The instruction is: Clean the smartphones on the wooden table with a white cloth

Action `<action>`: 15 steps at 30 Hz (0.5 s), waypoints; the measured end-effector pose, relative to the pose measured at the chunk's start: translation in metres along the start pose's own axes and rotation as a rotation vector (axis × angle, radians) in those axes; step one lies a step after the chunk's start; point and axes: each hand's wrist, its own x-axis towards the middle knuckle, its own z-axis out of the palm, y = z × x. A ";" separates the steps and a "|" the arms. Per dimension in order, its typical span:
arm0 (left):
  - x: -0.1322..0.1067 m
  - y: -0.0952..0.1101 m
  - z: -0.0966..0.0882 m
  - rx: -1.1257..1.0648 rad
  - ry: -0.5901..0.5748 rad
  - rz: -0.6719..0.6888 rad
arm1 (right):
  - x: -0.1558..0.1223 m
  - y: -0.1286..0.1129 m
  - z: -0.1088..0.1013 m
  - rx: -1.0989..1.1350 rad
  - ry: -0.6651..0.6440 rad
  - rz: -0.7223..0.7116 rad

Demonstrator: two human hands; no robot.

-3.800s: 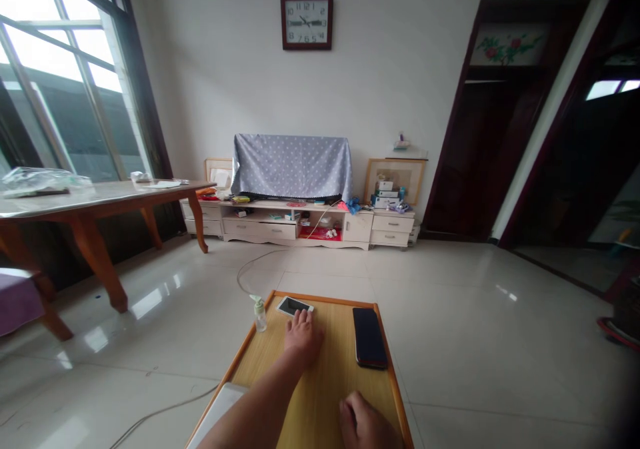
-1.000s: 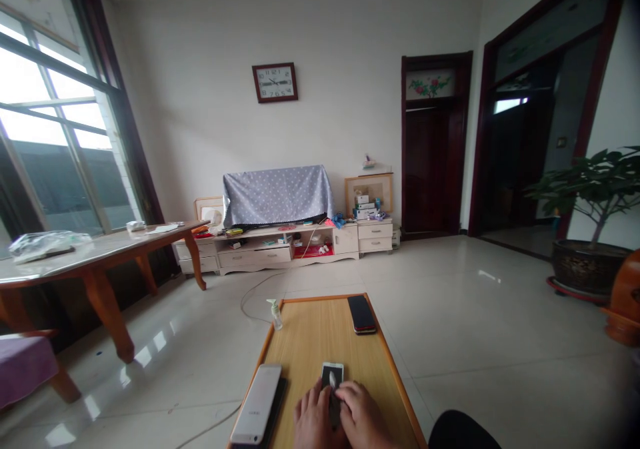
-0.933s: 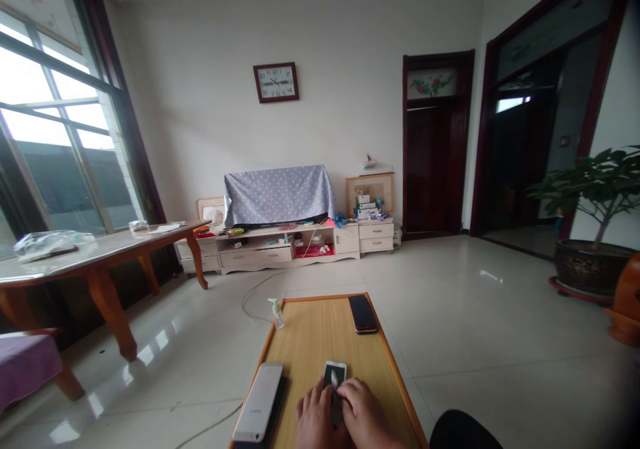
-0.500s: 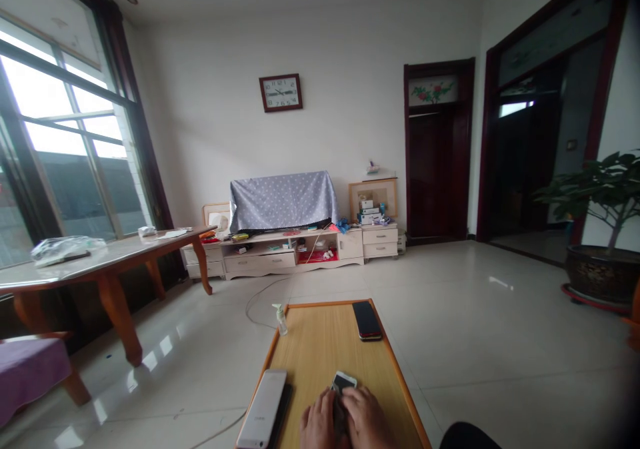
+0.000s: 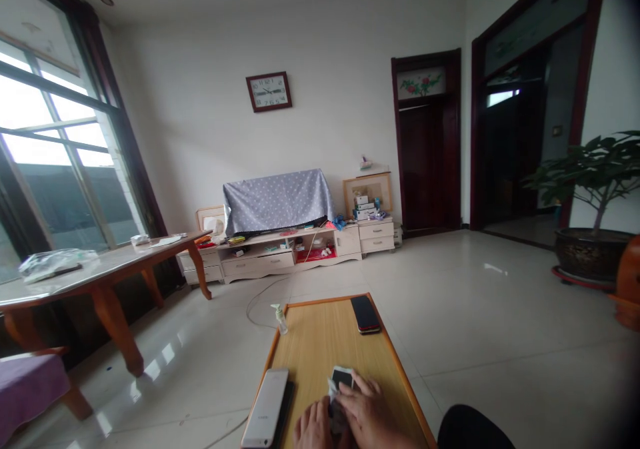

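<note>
The left hand (image 5: 313,428) and right hand (image 5: 367,410) grasp a cloth (image 5: 334,396) against the phone (image 5: 341,377); the right hand now reaches higher than before, near the desk's (image 5: 320,329) near edge.

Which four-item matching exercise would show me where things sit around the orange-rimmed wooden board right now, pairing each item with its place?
Items, on or beside the orange-rimmed wooden board:
1. Black smartphone with red edge
2. Clear pump bottle with green top
3. Long silver-white smartphone
4. Small dark-screened smartphone

Places:
A. Between the left hand and right hand
B. On a black slab, near left
C. Far right
D. Just outside the far left corner

Pairs: 1-C, 2-D, 3-B, 4-A
</note>
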 end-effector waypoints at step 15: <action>-0.005 0.002 -0.009 -0.062 0.026 0.040 | -0.004 -0.015 -0.007 0.073 -0.090 0.023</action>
